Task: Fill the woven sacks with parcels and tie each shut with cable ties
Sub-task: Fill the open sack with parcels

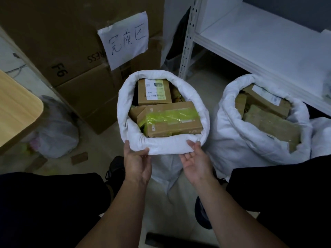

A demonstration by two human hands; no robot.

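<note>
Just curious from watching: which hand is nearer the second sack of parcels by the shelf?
Right. The right hand is on the near sack's rolled rim, beside the second sack; the left hand is farther away.

Dim indoor light, muted colours, faint green-grey cast. Brightest patch: the white metal shelf board [250,42] at upper right, so light seems to fall from above right. Rolled rim of the white woven sack [123,108] evenly lit, no hard shadows. Soft glare on the yellow-green tape across the brown cardboard parcel [172,119]. Lower corners near black, detail lost. Wide-angle bending: the perforated white shelf post [187,42] leans. Slight softness overall; handwritten white paper sign [125,40] legible.
</note>
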